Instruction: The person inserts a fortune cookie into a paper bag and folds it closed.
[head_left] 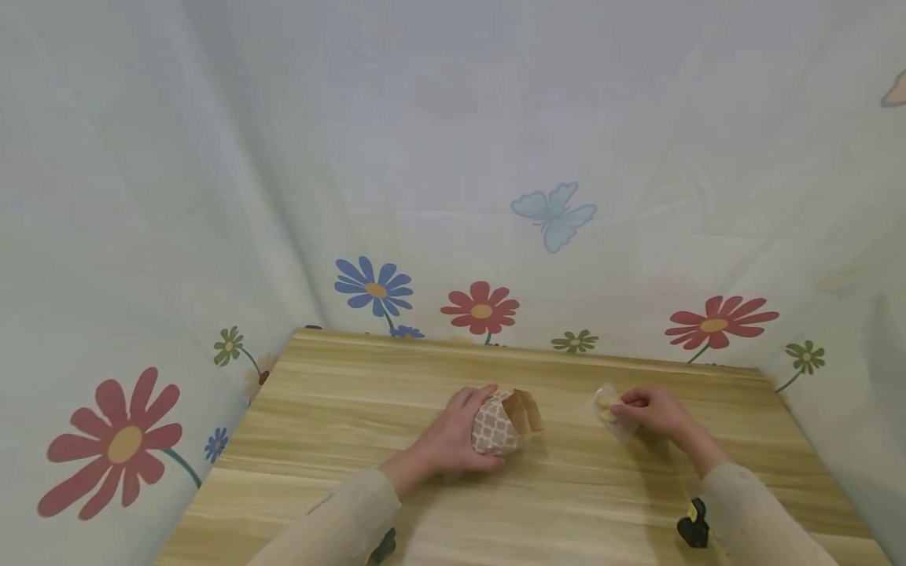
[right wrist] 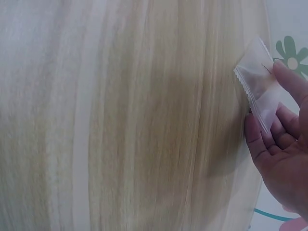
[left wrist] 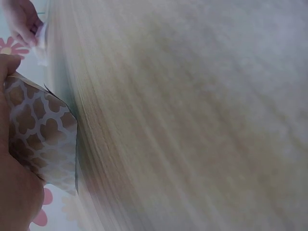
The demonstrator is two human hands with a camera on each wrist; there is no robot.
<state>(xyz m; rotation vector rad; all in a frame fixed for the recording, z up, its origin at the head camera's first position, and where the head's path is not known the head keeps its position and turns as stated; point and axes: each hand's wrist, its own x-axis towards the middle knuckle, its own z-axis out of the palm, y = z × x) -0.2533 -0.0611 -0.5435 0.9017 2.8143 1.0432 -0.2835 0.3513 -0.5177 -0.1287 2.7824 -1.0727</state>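
My left hand grips a small brown paper bag with a white lattice pattern, thumb and fingers spread around its sides. The bag lies tilted on the wooden table, its mouth gaping toward the right. In the left wrist view the patterned side of the bag shows close up beside the palm. To the right of the bag, my right hand pinches a small clear plastic packet with something pale yellowish inside. The right wrist view shows the crimped edge of this packet, held between thumb and fingers.
The wood-grain table reaches back to a pale curtain printed with flowers and a butterfly. A black piece with a yellow patch is beside my right sleeve. A dark item shows beside the left sleeve.
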